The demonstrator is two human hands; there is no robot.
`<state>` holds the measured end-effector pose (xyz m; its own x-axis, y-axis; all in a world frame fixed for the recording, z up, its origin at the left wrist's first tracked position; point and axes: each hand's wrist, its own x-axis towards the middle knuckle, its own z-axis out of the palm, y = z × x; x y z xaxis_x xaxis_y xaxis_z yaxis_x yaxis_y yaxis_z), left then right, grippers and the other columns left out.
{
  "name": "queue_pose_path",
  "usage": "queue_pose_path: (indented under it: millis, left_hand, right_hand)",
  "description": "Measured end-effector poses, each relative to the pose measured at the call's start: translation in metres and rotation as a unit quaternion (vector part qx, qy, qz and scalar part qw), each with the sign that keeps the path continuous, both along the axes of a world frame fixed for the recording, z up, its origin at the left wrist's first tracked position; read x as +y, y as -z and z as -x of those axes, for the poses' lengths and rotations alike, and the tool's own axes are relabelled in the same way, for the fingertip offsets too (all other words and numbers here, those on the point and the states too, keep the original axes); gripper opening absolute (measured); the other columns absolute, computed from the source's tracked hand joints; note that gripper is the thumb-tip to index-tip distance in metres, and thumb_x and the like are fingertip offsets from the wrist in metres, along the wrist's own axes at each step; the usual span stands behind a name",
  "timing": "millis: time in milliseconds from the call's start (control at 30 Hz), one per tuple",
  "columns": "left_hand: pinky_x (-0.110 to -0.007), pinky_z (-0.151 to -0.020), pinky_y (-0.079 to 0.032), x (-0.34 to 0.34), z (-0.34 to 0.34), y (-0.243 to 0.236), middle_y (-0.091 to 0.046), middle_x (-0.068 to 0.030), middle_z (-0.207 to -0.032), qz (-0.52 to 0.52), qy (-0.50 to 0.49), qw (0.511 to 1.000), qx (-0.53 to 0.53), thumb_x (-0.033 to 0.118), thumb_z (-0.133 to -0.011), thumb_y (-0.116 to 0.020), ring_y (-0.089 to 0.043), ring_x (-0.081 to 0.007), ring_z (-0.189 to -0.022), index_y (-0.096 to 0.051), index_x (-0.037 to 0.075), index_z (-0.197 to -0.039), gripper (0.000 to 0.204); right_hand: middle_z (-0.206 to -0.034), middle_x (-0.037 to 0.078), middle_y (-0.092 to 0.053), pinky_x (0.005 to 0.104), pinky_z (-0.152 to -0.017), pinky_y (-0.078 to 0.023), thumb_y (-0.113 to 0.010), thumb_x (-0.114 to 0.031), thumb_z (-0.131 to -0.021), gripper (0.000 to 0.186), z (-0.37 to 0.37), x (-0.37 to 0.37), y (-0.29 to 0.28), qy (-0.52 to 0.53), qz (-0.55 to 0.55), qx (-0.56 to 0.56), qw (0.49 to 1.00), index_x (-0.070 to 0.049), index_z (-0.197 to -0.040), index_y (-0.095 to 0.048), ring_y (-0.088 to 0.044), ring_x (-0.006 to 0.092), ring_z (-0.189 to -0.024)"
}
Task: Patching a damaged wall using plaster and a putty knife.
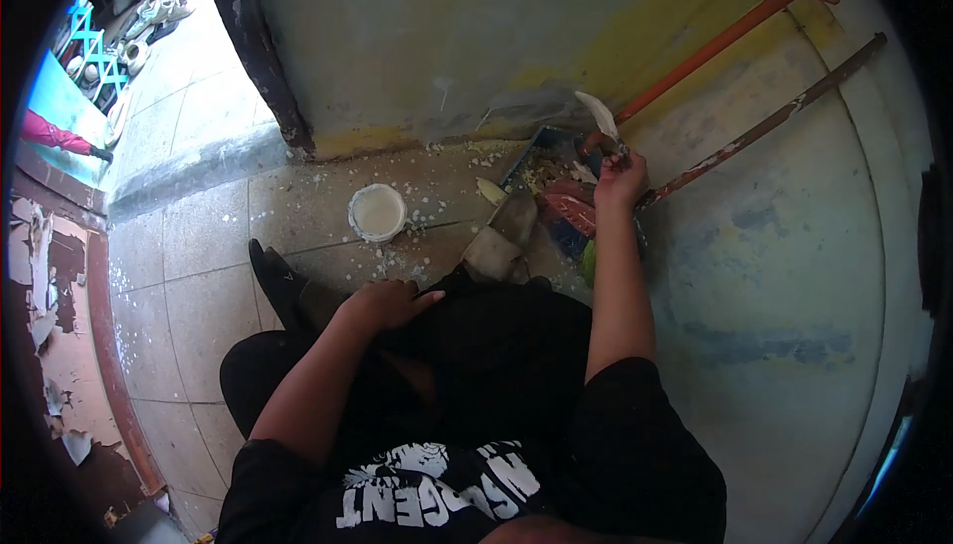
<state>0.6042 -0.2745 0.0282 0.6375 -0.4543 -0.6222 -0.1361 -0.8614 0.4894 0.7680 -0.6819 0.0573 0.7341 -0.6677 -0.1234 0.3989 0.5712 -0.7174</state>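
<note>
My right hand (623,183) is raised near the wall corner, its fingers wrapped round the handle of what looks like a paintbrush (597,115). The brush's pale, white-coated, curved tip points up and left, apart from the wall. My left hand (385,307) lies on my dark-clothed leg, thumb stretched out, holding nothing that I can see. A round white tub (378,212) of whitish paint stands on the floor ahead of it, among white splashes. Below my right hand lies a blue dustpan (526,159) with debris and a reddish object in it.
An orange pole (710,53) and a worn brown stick (764,119) lean along the right wall. A greyish crumpled piece (501,238) lies by my foot. The wall (437,48) ahead is patchy. At far left are shoes (159,13) and another person's red sleeve (58,134).
</note>
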Motion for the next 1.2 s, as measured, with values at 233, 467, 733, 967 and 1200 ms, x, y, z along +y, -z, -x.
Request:
queue_pose_path:
  millis: [233,467,733,967,1200]
  left_hand:
    - [-0.049,-0.099,-0.046,-0.001,0.000,0.006,-0.066,-0.0272,-0.113,0.005,0.019,1.000,-0.011,0.069,-0.096,-0.032,-0.062,-0.0425,-0.112,-0.064,-0.001,-0.119,0.081]
    - [-0.050,-0.097,-0.047,-0.003,0.002,0.003,-0.067,-0.0264,-0.109,0.007,0.000,1.000,-0.011,0.068,-0.097,-0.032,-0.063,-0.0427,-0.108,-0.065,-0.001,-0.111,0.078]
    - [-0.050,-0.098,-0.045,-0.002,0.002,-0.002,-0.065,-0.0272,-0.113,-0.005,0.010,1.000,-0.002,0.061,-0.100,-0.032,-0.061,-0.0434,-0.111,-0.063,-0.001,-0.116,0.071]
    - [-0.050,-0.097,-0.046,-0.005,0.001,-0.002,-0.066,-0.0272,-0.111,-0.009,0.012,1.000,-0.011,0.061,-0.100,-0.032,-0.061,-0.0444,-0.109,-0.064,-0.001,-0.114,0.071]
    - [-0.050,-0.097,-0.046,-0.002,0.001,-0.007,-0.066,-0.0280,-0.111,-0.011,0.023,1.000,0.004,0.060,-0.101,-0.031,-0.061,-0.0445,-0.110,-0.062,-0.002,-0.116,0.072]
  right_hand:
    - [-0.076,0.004,-0.056,0.0290,-0.055,-0.042,-0.054,-0.021,-0.097,0.015,0.022,0.045,-0.038,0.075,0.147,0.094,0.982,-0.007,-0.100,-0.048,-0.053,0.0140,-0.065]
    - [-0.080,0.010,-0.065,0.0289,-0.050,-0.047,-0.046,-0.029,-0.105,0.024,0.029,0.069,-0.048,-0.015,0.344,0.150,0.927,-0.006,-0.111,-0.045,-0.062,0.0151,-0.065]
    - [-0.091,0.013,-0.066,0.0315,-0.056,-0.054,-0.045,-0.026,-0.105,0.025,0.017,0.075,-0.014,-0.041,0.396,0.150,0.905,-0.003,-0.115,-0.045,-0.068,0.0185,-0.074]
    - [-0.099,0.015,-0.070,0.0307,-0.065,-0.056,-0.048,-0.024,-0.104,0.036,0.008,0.099,0.030,-0.123,0.542,0.099,0.825,0.000,-0.130,-0.053,-0.071,0.0199,-0.083]
    - [-0.087,0.018,-0.071,0.0373,-0.067,-0.055,-0.055,-0.019,-0.100,0.032,0.039,0.171,0.015,-0.200,0.710,0.078,0.671,0.004,-0.122,-0.059,-0.072,0.0244,-0.079]
